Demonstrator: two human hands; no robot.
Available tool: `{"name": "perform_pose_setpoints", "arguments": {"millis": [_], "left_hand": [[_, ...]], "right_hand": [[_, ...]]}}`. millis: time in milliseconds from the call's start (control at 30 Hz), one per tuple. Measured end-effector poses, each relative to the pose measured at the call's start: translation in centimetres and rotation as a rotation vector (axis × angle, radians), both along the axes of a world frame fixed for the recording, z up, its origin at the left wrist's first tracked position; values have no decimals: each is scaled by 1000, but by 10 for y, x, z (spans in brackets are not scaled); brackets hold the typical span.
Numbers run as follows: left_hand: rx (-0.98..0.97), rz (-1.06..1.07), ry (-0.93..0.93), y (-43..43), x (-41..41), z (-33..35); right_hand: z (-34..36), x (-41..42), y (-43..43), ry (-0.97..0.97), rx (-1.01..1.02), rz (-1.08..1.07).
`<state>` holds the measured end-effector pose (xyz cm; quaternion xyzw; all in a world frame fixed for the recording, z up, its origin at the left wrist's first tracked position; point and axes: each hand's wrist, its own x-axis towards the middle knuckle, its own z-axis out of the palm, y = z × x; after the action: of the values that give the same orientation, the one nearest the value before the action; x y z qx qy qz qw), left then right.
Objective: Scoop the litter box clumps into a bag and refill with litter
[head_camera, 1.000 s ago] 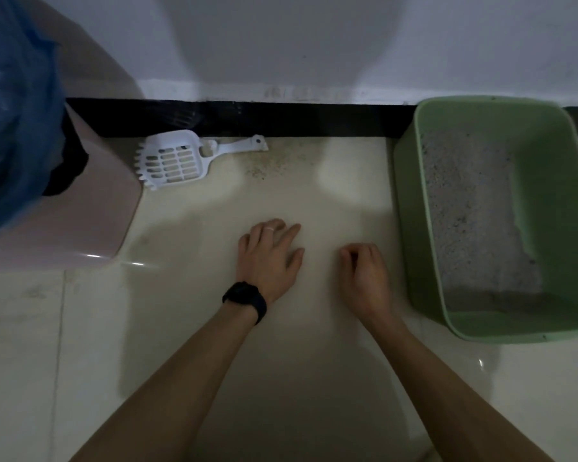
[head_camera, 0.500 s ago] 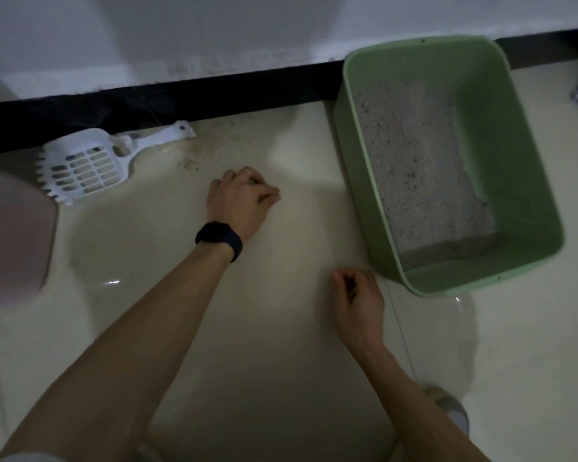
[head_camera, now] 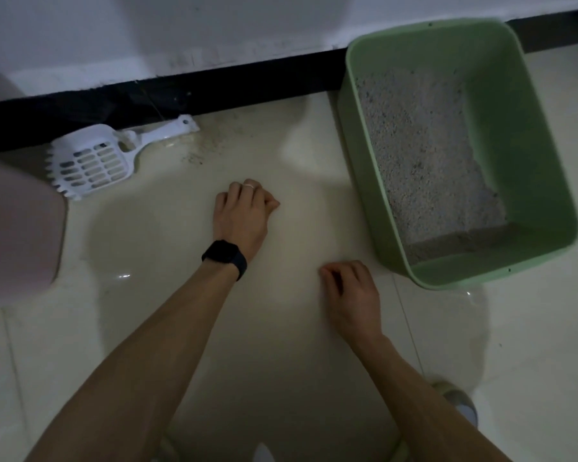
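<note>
A green litter box stands on the tiled floor at the right, against the wall, with grey litter piled toward its left side. A white slotted scoop lies on the floor at the left, its handle pointing right along the black baseboard. My left hand, with a black watch and a ring, hovers over the floor between scoop and box, fingers curled and holding nothing. My right hand is nearer to me, just left of the box's front corner, fingers curled in and empty.
A pale pink bin fills the left edge beside the scoop. Scattered litter specks lie on the floor by the scoop's handle. A shoe shows at the lower right. The white wall and black baseboard close off the far side.
The view has swung right and down, so the blue bag at the far left is out of frame. My left hand's fingers went from spread to curled; my right hand drew back toward me.
</note>
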<state>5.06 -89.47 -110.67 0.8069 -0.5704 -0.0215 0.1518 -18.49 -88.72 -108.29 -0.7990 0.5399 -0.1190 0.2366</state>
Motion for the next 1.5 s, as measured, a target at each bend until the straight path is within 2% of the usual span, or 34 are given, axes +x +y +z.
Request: {"name": "perform_pose_setpoints", "arguments": {"millis": [133,233,333,533,633,700,800,900,967,1067,1167,1300,1400,1500], "left_hand": [[-59,-25,-32,30,-13,-5],[-48,-39,1,49,-23,-4],[11,26,117,66,-26,1],[-73,217,433,80,13,67],[-55,235,491,82,38,128],[-74,216,456,88,53,170],[-202,216,383,101,75,238],[-348,252,240,119,107,293],[-377,283,106,136,138,317],[-230,394,-94,172,189,332],[-54,493,-188,209,232,329],[199,582,-160,237,255,324],[259,629,-197,249,261,316],[310,725,-117,258,264,306]], "right_hand": [[-1,4,1,139,-88,80],[3,12,2,355,-146,112],[14,27,-2,483,-18,145],[72,86,-34,-28,417,158],[124,134,-52,-173,485,215],[162,167,-59,-233,443,296],[221,222,-59,-332,349,443],[269,273,-45,-364,250,590],[289,303,-28,-376,148,701],[313,341,4,-373,29,870],[320,366,25,-223,-64,1037],[306,385,42,-170,-162,1180],[296,398,49,32,-348,1218],[294,397,59,90,-414,1223]]}}
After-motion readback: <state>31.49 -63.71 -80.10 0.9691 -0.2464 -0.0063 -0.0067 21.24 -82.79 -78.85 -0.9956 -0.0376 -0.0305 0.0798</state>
